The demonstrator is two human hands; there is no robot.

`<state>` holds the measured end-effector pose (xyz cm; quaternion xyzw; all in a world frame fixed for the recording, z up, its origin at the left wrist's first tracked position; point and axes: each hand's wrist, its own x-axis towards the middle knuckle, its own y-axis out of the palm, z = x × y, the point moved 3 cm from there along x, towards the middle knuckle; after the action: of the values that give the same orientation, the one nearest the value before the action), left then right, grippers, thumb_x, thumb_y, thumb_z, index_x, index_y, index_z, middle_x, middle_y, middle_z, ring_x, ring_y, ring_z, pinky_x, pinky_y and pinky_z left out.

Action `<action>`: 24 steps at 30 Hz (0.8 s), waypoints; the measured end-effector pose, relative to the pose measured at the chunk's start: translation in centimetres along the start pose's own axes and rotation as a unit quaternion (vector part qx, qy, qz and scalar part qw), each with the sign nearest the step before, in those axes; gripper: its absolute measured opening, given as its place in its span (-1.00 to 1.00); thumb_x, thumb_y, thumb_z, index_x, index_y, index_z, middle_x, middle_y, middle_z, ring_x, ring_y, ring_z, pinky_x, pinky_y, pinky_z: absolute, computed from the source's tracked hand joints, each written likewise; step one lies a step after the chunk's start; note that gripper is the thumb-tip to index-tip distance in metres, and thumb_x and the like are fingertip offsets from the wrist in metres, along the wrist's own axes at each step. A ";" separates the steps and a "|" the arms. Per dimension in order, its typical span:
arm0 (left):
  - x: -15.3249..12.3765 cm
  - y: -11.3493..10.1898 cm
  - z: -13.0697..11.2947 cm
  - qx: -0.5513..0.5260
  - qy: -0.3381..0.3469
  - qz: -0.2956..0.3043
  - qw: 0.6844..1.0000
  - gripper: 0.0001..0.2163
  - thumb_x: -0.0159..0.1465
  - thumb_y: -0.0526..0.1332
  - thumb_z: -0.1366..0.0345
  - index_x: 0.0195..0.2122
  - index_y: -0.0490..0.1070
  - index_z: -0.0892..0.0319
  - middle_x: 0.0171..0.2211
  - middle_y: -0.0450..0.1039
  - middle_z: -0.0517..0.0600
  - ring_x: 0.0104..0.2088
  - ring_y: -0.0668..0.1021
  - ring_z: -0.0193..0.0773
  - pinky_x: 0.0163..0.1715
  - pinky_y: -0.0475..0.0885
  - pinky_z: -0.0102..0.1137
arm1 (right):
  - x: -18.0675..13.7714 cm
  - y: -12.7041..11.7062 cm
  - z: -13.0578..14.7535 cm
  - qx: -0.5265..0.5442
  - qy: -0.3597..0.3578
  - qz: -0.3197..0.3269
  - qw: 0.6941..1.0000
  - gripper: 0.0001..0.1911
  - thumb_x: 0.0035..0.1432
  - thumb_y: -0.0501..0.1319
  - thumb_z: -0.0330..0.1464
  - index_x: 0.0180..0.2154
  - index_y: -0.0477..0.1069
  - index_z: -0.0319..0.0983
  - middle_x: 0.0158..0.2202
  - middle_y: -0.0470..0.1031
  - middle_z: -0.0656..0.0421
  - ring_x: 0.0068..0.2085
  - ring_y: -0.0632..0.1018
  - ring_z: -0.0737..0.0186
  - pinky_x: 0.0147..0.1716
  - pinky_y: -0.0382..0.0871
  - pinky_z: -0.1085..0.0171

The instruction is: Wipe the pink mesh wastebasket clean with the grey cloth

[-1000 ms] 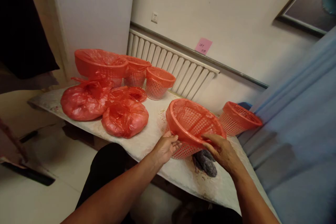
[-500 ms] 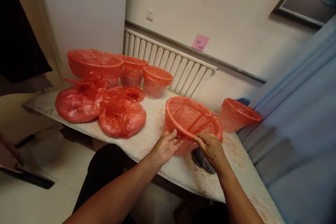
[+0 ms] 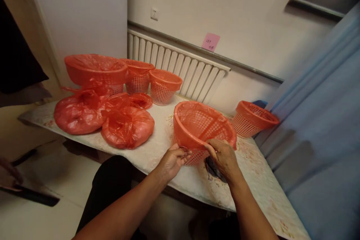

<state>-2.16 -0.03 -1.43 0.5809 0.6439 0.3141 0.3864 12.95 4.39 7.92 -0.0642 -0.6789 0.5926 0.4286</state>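
Note:
In front of me a plastic basket [image 3: 197,155] with lattice sides stands tilted on the table, lined with a thin red plastic bag [image 3: 194,135] folded over its rim. My right hand [image 3: 223,157] grips the near right part of the rim, thumb on the outside. Just below the rim, my left hand [image 3: 176,159] has its fingers curled and pinches the edge of the bag against the basket's side. A dark cloth-like item [image 3: 215,168] lies under the right hand, partly hidden.
Two knotted, filled red bags [image 3: 128,127] sit at left, with several lined baskets [image 3: 164,88] behind them. Another basket [image 3: 253,120] stands at right by a blue curtain [image 3: 315,120]. A radiator [image 3: 180,63] runs along the wall behind the patterned tablecloth [image 3: 253,191].
My left fingers have closed from spread to pinching at the bag's edge under the rim. The right hand keeps its hold on the rim. The view has shifted slightly.

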 end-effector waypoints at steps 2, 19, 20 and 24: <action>-0.1 0.1 -0.1 -0.003 -0.003 0.005 1.000 -0.72 0.01 0.18 0.64 -0.26 0.41 0.25 -0.36 0.52 0.04 -0.32 0.58 -0.28 -0.29 0.43 -0.43 | 0.0 0.0 0.0 0.000 -0.001 0.001 1.000 -0.52 0.33 -0.07 -0.10 -0.53 0.28 -0.21 -0.56 0.36 0.24 -0.48 0.33 0.29 -0.35 0.09 0.30; -0.3 0.0 0.5 0.036 -0.035 0.009 0.999 -0.90 0.13 0.23 0.53 -0.35 0.36 0.25 -0.33 0.56 0.10 -0.34 0.59 -0.29 -0.29 0.43 -0.43 | 0.1 -0.1 0.1 -0.009 0.002 -0.003 1.000 -0.51 0.33 -0.08 -0.10 -0.53 0.29 -0.21 -0.57 0.36 0.24 -0.50 0.33 0.31 -0.33 0.11 0.30; -0.3 0.3 0.5 0.033 -0.039 0.016 0.999 -0.93 0.16 0.24 0.47 -0.35 0.35 0.24 -0.33 0.56 0.11 -0.32 0.60 -0.26 -0.28 0.43 -0.41 | 0.1 0.0 0.1 -0.008 0.003 -0.003 1.000 -0.51 0.33 -0.08 -0.10 -0.53 0.30 -0.22 -0.57 0.36 0.24 -0.49 0.34 0.31 -0.33 0.11 0.30; 0.4 1.5 0.9 0.021 -0.040 0.011 0.999 -0.89 0.20 0.26 0.35 -0.34 0.30 0.18 -0.41 0.55 0.04 -0.35 0.61 -0.25 -0.31 0.44 -0.40 | 0.0 0.0 0.0 -0.004 0.006 -0.001 1.000 -0.52 0.33 -0.08 -0.10 -0.51 0.33 -0.21 -0.55 0.40 0.22 -0.48 0.36 0.30 -0.34 0.10 0.30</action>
<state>-0.67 0.52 -0.70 0.6080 0.6280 0.2811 0.3960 12.93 4.45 7.91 -0.0688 -0.6788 0.5890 0.4332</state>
